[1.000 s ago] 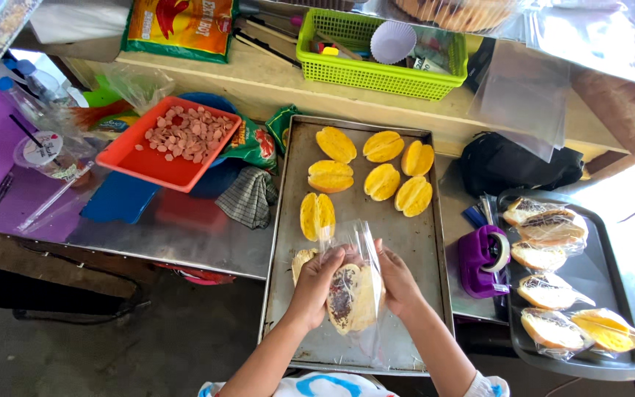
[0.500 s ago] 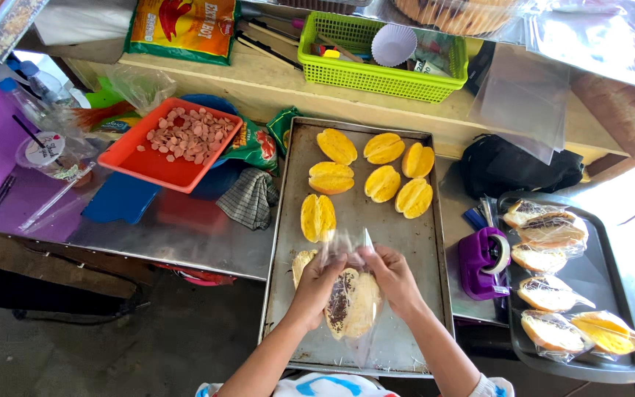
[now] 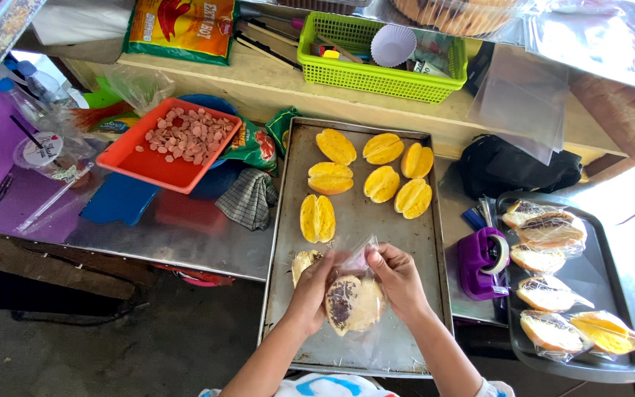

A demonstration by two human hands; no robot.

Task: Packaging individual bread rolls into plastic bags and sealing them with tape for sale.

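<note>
Filled bun [image 3: 353, 303] with dark sprinkles is sitting inside a clear plastic bag [image 3: 361, 257], low on the metal baking tray [image 3: 413, 242], between both hands. Left hand [image 3: 311, 288] is cupping the bun's left side through the film; right hand [image 3: 398, 278] is pinching the bag mouth at the top. Both are grasping, neither released.

Handling, as a judgement: bun is looking light, soft and easily squashed, with filling likely to smear. Best taken from underneath or by the crust edges, not the top. Bag film is thin, slippery and floppy, so hold it by the open rim.

Counts: one bun in the bag, one more plain bun [image 3: 303, 263] partly hidden beside the left hand. Seven split yellow buns [image 3: 381, 182] are lying on the upper tray. About six bagged buns [image 3: 551, 229] are sitting on the dark tray [image 3: 611, 287] at right. One purple tape dispenser [image 3: 482, 262], one green basket [image 3: 376, 51], one orange tray of sausage slices [image 3: 174, 143].
</note>
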